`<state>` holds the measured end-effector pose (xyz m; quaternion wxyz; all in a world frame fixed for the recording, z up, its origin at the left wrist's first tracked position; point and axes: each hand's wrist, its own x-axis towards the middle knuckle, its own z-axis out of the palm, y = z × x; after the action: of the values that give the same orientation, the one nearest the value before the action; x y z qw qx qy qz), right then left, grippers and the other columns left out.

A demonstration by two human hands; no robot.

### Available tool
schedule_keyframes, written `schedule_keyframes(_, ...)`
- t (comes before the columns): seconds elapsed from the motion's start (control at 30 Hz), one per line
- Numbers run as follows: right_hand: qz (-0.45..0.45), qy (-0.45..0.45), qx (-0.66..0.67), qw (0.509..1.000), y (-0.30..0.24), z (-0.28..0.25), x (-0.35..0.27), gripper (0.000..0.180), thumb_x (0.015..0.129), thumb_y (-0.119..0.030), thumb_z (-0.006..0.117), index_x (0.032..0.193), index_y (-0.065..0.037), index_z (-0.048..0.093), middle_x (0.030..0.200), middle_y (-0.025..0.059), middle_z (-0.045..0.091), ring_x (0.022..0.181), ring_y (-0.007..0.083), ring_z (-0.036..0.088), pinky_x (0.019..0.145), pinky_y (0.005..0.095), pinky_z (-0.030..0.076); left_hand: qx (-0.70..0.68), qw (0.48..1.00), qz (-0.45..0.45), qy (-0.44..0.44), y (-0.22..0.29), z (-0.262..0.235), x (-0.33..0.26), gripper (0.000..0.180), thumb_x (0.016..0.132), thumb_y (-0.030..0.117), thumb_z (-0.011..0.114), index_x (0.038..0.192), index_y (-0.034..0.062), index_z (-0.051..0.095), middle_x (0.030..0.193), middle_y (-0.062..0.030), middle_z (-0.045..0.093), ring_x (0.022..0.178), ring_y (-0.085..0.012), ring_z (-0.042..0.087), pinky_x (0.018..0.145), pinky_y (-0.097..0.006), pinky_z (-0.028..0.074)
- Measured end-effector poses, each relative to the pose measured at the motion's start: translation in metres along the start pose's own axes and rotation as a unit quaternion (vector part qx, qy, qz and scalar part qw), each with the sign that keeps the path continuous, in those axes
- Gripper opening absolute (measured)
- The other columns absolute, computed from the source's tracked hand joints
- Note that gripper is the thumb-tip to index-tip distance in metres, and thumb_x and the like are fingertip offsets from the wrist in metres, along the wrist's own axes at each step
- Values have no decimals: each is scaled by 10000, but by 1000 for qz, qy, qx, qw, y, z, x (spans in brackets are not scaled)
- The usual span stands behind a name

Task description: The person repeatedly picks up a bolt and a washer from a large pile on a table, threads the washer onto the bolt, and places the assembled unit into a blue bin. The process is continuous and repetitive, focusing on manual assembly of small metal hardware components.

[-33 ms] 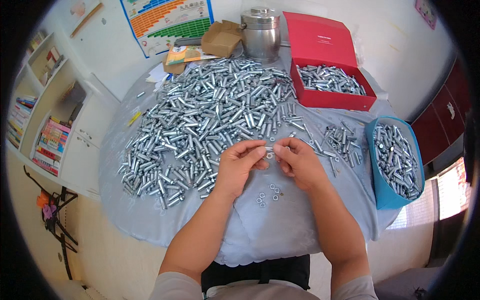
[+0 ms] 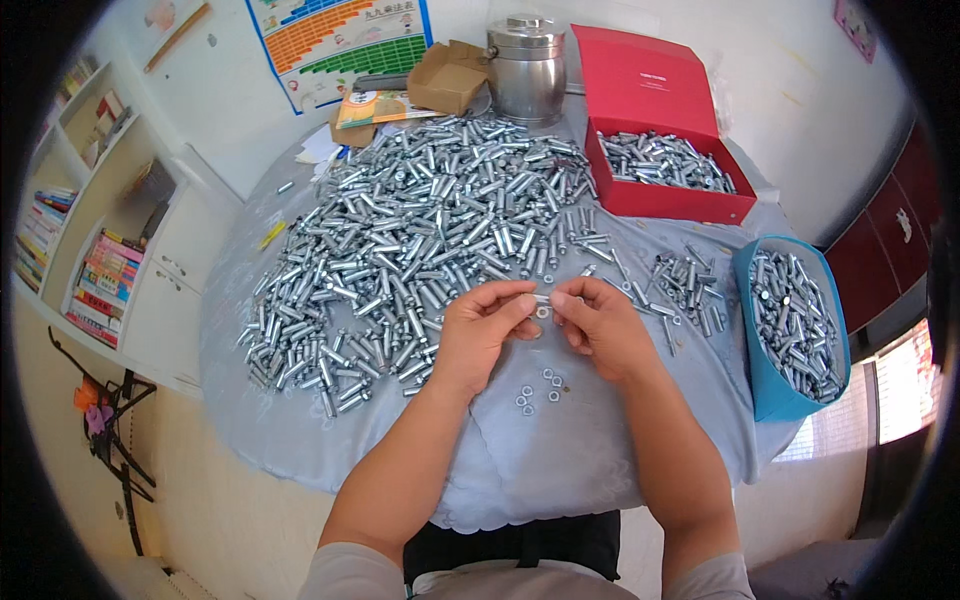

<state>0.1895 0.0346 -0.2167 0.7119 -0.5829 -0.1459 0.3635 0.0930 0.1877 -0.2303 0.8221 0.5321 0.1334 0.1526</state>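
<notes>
Over the middle of the table, my left hand [image 2: 480, 328] and my right hand [image 2: 608, 325] meet at the fingertips, both closed. Pinched between them is a small silvery metal bolt [image 2: 543, 299], mostly covered by thumbs and fingers. A hex nut [image 2: 542, 312] shows just below it; whether it is held or lies on the cloth I cannot tell. Nearer me, several loose hex nuts [image 2: 526, 391] lie on the cloth. Beyond my left hand spreads a large heap of sleeved metal bolts [image 2: 430, 220]. A smaller group of bolts [image 2: 686, 285] lies right of my right hand.
A red box [image 2: 680, 203] with its lid up and a blue fabric bin [image 2: 785, 400], both holding bolts, stand at the right. Behind the heap are a steel canister [image 2: 527, 80], a cardboard box [image 2: 446, 88] and papers. A grey-blue cloth [image 2: 330, 450] covers the round table.
</notes>
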Motion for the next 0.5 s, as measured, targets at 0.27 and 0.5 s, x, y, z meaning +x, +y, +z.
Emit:
schedule_keyframes(0.27,-13,54,82,995,-3,-9,3,149,925,-181,562,940,-34,580,781,46,609,531,90,507,443,210,359,-22,998,9,59,8,-4,-1,211,902,110,638,1068,-17,671,884,-99,689,671,-149,657,623,-279,552)
schedule_keyframes(0.5,18,-8,129,991,-4,-2,1,103,909,-147,580,931,-48,595,722,6,558,513,72,475,431,207,326,39,998,40,-2,1,0,-1,181,898,85,629,1054,-4,657,898,-97,685,697,-144,651,646,-267,541)
